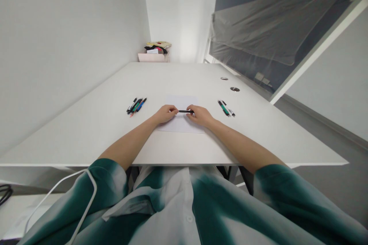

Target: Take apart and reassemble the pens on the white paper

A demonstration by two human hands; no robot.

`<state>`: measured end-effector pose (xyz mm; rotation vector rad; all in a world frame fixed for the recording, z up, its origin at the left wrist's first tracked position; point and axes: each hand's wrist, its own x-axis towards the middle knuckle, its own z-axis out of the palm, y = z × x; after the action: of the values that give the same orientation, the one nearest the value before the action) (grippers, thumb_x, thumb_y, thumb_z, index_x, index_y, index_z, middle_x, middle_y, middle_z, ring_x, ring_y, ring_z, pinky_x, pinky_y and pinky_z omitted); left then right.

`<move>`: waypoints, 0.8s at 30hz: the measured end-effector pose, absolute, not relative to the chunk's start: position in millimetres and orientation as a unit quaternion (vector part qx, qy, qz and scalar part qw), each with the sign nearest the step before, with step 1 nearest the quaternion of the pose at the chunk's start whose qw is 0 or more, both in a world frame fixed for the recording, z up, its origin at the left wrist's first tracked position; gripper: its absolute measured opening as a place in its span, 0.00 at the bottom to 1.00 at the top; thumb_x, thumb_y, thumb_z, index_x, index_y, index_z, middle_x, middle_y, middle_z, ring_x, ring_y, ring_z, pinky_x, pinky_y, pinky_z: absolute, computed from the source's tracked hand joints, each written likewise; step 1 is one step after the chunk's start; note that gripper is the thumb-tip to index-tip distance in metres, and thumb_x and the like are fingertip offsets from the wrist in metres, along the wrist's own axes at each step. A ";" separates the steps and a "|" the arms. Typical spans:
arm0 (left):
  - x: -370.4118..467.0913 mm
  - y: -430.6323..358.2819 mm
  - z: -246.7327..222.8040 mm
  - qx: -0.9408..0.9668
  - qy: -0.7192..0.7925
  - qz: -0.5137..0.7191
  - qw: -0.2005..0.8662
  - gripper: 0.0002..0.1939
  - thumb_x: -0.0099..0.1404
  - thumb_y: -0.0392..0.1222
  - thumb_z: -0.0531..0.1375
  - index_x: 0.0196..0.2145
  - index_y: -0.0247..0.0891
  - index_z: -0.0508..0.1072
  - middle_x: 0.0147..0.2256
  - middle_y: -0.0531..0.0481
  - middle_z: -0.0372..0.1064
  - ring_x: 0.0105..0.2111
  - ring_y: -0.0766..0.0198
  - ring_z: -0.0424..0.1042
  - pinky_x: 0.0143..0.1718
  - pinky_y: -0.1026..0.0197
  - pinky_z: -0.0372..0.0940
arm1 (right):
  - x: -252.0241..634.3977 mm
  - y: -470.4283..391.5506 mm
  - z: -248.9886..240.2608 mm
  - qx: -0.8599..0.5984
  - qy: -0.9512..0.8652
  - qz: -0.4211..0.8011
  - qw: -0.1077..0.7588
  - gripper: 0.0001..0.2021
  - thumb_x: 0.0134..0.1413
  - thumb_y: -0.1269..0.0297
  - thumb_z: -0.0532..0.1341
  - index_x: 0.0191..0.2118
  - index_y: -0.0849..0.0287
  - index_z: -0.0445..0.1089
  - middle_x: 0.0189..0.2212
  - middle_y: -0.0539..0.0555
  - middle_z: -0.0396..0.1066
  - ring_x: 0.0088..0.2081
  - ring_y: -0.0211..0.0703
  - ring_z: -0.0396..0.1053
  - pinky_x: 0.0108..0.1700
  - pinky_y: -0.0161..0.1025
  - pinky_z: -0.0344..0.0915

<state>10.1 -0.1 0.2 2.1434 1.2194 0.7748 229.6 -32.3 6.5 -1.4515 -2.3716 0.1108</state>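
Note:
A slim black pen [184, 111] is held level between my hands, above a white sheet of paper [181, 125]. My left hand [166, 114] is closed, its fingertips pinched at the pen's left end. On the other side, my right hand [200, 115] grips the right end between thumb and fingers. What the curled fingers cover of the pen is hidden. The paper lies flat on the white table [109, 138], beneath both hands.
Several pens [137, 106] lie bunched left of the paper; a few more pens [226, 108] lie to its right. Two round grommets [235, 89] sit near the right edge. A pale box [153, 57] holding items stands at the far end. A white cable [91, 183] crosses my left sleeve.

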 end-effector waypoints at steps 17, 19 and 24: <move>9.8 2.1 -2.9 0.815 0.443 0.291 0.232 0.11 0.57 0.44 0.59 0.35 0.36 0.75 0.34 0.47 0.76 0.37 0.59 0.73 0.42 0.56 0.67 | 231.5 -27.0 1.2 -0.502 -0.845 0.022 0.184 0.11 0.61 0.64 0.55 0.46 0.58 0.69 0.40 0.56 0.75 0.40 0.45 0.70 0.39 0.37 0.59; 9.9 1.7 -3.0 0.816 0.447 0.290 0.222 0.11 0.58 0.44 0.58 0.35 0.36 0.76 0.35 0.47 0.76 0.36 0.59 0.73 0.41 0.56 0.67 | 230.6 -27.7 1.7 -0.506 -0.844 0.022 0.179 0.11 0.62 0.64 0.54 0.47 0.58 0.69 0.40 0.57 0.75 0.40 0.45 0.70 0.39 0.37 0.59; 9.9 0.5 -2.0 0.814 0.452 0.290 0.219 0.13 0.58 0.44 0.57 0.36 0.35 0.76 0.36 0.46 0.76 0.36 0.59 0.73 0.41 0.57 0.67 | 229.1 -29.4 2.3 -0.507 -0.845 0.027 0.168 0.12 0.64 0.63 0.52 0.48 0.58 0.69 0.40 0.57 0.76 0.40 0.46 0.71 0.38 0.37 0.59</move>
<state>9.9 0.5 -2.0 2.2534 1.2509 0.8034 229.1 -29.4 2.3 -1.4432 -2.4031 0.0762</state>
